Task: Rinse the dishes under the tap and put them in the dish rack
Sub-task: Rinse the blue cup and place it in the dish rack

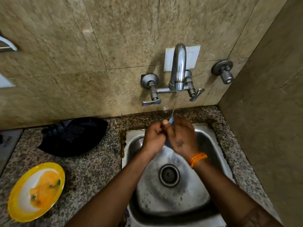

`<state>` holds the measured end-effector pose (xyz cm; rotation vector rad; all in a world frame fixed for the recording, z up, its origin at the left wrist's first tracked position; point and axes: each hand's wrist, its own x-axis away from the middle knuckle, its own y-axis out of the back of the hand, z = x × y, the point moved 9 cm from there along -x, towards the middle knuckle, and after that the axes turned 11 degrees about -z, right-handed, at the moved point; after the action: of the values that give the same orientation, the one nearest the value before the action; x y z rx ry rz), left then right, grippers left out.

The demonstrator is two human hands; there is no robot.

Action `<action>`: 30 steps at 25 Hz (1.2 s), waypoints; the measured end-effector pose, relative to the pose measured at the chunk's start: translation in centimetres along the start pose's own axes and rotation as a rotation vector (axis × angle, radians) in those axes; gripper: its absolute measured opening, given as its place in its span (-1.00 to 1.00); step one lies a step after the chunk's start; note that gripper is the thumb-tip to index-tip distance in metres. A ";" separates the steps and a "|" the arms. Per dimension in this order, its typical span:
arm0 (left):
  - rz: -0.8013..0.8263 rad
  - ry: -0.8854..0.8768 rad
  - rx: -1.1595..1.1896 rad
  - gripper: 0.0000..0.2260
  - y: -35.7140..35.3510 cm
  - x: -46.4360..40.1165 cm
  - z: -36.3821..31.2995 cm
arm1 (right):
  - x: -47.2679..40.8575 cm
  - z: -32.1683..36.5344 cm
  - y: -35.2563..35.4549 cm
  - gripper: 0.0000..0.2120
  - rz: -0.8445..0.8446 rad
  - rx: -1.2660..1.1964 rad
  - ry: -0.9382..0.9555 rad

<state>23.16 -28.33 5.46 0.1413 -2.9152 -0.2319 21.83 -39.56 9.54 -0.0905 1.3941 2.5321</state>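
Note:
Both hands meet over the steel sink (218,154), right under the running tap (178,66). A thin stream of water (174,105) falls onto them. My left hand (153,138) is curled with the thumb up. My right hand (182,138), with an orange thread band at the wrist, closes against it. Between the fingers sits a small bluish item (171,120), mostly hidden, so I cannot tell what it is. A yellow-rimmed plate (14,202) smeared with orange food lies on the counter at the left.
A dark cloth or bag (73,136) lies on the speckled granite counter (91,174) left of the sink. The drain (169,175) is open in the basin. Lever handles (151,102) flank the spout. A tiled wall (265,128) closes the right side.

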 end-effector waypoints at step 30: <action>-0.058 -0.002 -0.309 -0.23 -4.0 1.0 -3.0 | -0.5 -2.6 5.6 -0.46 -0.510 -0.019 -0.116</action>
<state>23.13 -32.79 7.91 0.1751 -2.8349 -0.6856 20.72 -44.74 12.85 -0.2617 1.1283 2.0919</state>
